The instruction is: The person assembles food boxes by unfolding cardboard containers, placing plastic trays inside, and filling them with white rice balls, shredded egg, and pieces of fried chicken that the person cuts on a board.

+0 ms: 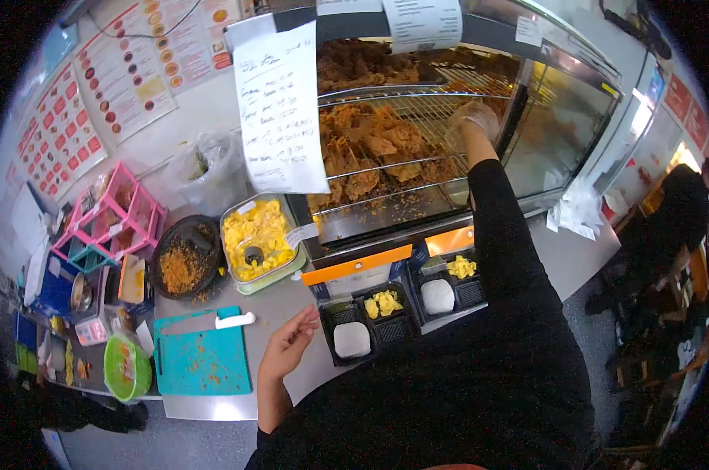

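Note:
My right hand [477,121], in a clear plastic glove, reaches into a glass-fronted display cabinet [417,223]. It is beside the wire rack [441,125], right of heaped fried pieces [370,141], perhaps chicken. Its fingers are too unclear to show whether they grip anything. Bare and empty, my left hand [290,343] hovers over the counter with fingers apart, just left of a black compartment box [391,332]. That box holds a white rice mound [352,340] and yellow scrambled egg [383,303]. A second black box [470,293], similarly filled, stands to its right, partly behind my sleeve.
Left of the boxes are a tray of yellow egg [254,231], a dark mortar [206,235] with orange crumbs, and a teal cutting board [202,360] bearing a white-handled knife [235,320]. A paper sheet [280,110] hangs before the cabinet. Another person [676,211] is at far right.

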